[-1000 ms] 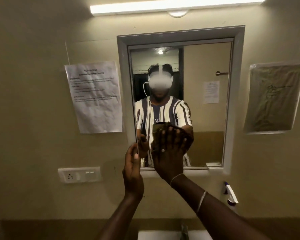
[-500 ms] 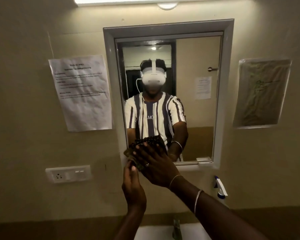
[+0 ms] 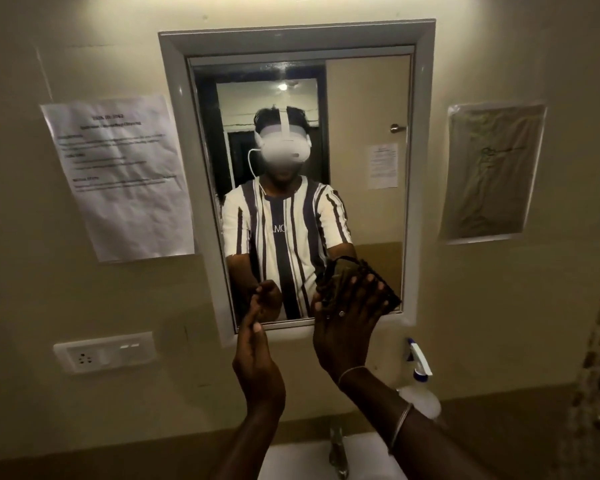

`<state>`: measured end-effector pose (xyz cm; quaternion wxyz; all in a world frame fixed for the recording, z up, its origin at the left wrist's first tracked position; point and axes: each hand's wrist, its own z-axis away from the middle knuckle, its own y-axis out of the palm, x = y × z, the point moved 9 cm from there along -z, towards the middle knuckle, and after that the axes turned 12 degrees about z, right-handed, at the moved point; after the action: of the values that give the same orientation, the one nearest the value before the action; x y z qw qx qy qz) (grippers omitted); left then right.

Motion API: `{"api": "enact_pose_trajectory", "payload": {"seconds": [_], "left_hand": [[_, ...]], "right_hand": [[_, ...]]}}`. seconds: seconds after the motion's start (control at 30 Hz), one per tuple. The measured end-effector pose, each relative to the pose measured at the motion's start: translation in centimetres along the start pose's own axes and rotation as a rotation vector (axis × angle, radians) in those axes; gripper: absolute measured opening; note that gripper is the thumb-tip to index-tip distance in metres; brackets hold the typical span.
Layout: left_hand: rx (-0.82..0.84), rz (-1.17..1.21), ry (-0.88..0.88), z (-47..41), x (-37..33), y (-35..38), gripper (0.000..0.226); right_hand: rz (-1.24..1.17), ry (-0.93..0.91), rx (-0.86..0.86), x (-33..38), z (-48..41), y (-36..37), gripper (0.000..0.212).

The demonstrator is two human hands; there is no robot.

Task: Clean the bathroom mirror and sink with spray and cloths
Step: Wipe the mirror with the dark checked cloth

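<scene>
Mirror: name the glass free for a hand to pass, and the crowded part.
Crowded: the bottom edge, where the right hand presses the cloth, with the left hand beside it. Free: the upper glass, from there up to the top frame.

White ceramic sink (image 3: 291,462) at the bottom edge, only its back part in view. Metal tap (image 3: 338,452) stands upright at its back rim. Translucent white plastic spray bottle with a blue-and-white trigger (image 3: 420,396) stands upright just right of the tap, against the wall; its base is hidden.
</scene>
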<state>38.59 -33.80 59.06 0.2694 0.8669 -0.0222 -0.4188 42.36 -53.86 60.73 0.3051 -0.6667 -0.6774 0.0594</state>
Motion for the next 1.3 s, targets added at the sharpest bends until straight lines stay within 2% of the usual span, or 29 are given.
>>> {"api": "enact_pose_trajectory", "payload": {"seconds": [0.07, 0.13, 0.4, 0.53, 0.67, 0.93, 1.07, 1.3], "left_hand": [[-0.023, 0.005, 0.014, -0.6, -0.5, -1.2, 0.036], [-0.04, 0.013, 0.027, -1.1, -0.9, -2.4, 0.037], [-0.011, 0.004, 0.054, -2.1, -2.4, -3.8, 0.041], [-0.089, 0.026, 0.037, -2.7, -2.5, -5.6, 0.042], [-0.17, 0.066, -0.03, -3.3, -1.7, -7.5, 0.038], [-0.23, 0.21, -0.149, -3.5, -1.8, -6.7, 0.033], [-0.259, 0.272, -0.141, -4.5, -2.8, -6.5, 0.034], [-0.287, 0.228, -0.08, -6.6, -5.2, -7.3, 0.036]], "right_hand": [[-0.033, 0.064, -0.009, 0.8, 0.2, 0.1, 0.086], [-0.036, 0.044, -0.006, 2.0, 0.6, 0.3, 0.087], [-0.03, -0.576, 0.058, 11.7, 5.3, 2.9, 0.079], [0.031, -0.789, 0.064, 14.7, 6.8, 3.7, 0.078], [0.103, -0.919, 0.056, 15.3, 7.3, 4.2, 0.076], [0.123, -0.876, -0.025, 16.7, 6.2, 3.4, 0.076], [0.095, -0.834, -0.068, 18.2, 4.9, 2.4, 0.085], [0.057, -0.786, -0.088, 21.7, 1.3, 1.0, 0.085]]}}
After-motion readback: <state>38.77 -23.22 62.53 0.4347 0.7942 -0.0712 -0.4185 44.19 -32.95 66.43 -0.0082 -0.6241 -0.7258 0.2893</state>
